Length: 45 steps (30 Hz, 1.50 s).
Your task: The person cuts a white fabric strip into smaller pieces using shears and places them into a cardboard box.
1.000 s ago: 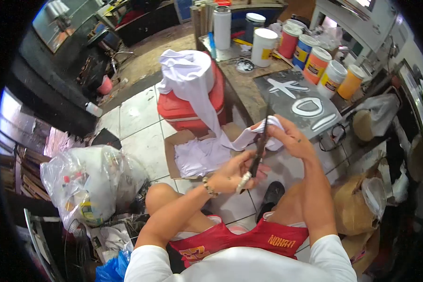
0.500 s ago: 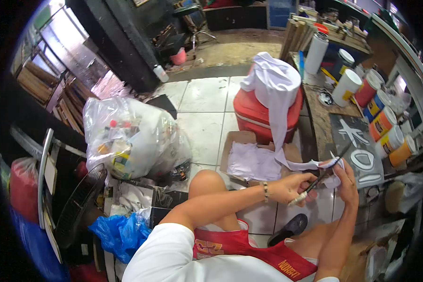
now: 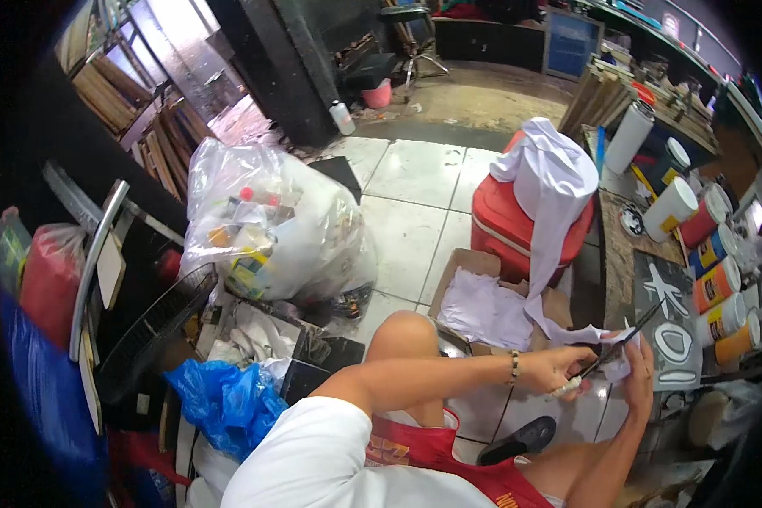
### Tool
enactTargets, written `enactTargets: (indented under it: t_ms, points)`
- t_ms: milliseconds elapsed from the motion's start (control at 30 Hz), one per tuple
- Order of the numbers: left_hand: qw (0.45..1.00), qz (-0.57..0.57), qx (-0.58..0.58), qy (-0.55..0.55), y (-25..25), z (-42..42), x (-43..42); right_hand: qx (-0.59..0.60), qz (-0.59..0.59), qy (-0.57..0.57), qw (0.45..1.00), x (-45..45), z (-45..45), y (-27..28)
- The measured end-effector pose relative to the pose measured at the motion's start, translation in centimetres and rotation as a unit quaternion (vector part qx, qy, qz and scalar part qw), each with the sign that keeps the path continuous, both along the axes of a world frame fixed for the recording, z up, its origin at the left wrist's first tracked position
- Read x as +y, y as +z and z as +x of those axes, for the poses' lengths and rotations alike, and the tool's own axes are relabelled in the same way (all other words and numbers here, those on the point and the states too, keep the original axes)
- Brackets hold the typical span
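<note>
My left hand, with a beaded bracelet at the wrist, is closed around a pair of dark, long-bladed scissors with a white-wrapped handle. The blades point up and to the right, against the white cloth strip. My right hand grips the strip's end, fingers curled and partly hidden behind the cloth and blades. From there the strip runs back to a draped pile of white cloth on a red cooler box. Beneath the strip, a cardboard box holds flat white cloth pieces.
Paint containers line the bench at right, beside a black board with white lettering. A clear bag of rubbish stands left, with a blue plastic bag nearer me. A dark slipper is below my hands.
The view has turned left, so the surroundings sit further right in the picture. Both hands keep hold of the scissors and cloth, with only a slight shift between them.
</note>
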<state>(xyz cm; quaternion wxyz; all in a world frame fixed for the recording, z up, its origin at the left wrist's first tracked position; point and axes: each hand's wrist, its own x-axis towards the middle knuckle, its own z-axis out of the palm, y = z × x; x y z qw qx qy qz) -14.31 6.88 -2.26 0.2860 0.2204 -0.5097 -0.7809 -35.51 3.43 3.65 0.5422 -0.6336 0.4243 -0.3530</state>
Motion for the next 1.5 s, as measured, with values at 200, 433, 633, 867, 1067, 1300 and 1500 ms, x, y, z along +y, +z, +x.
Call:
enactTargets:
  t_ms: [200, 433, 633, 867, 1067, 1300, 1500]
  points:
    - [0.997, 0.074, -0.015, 0.022, 2.3, 1.1, -0.8, 0.060, 0.019, -0.066, 0.996, -0.3, -1.1, -2.5]
    - [0.872, -0.313, -0.172, 0.334, 2.4, 1.7, -1.2, -0.160, 0.114, -0.042, 0.979, 0.1, 2.6, -5.3]
    - [0.815, -0.323, -0.165, 0.452, -0.3, 1.7, -2.8, -0.277, 0.191, -0.089, 0.937, 0.9, 7.0, -5.5]
    - [0.801, -0.331, -0.311, 0.390, 1.3, 5.7, -5.2, -0.223, 0.126, -0.021, 0.966, 0.2, 7.3, -6.1]
    - [0.687, -0.423, -0.495, 0.322, -2.4, 13.7, -9.8, -0.159, 0.052, -0.089, 0.982, -0.7, 3.9, -5.3]
    - [0.619, -0.316, -0.642, 0.323, -0.6, 16.9, -9.2, -0.187, 0.028, -0.152, 0.970, -0.6, 3.2, -3.4]
    - [0.919, -0.079, -0.133, 0.363, 4.1, 11.5, -6.4, -0.199, -0.037, -0.161, 0.966, -1.8, 2.0, -1.6]
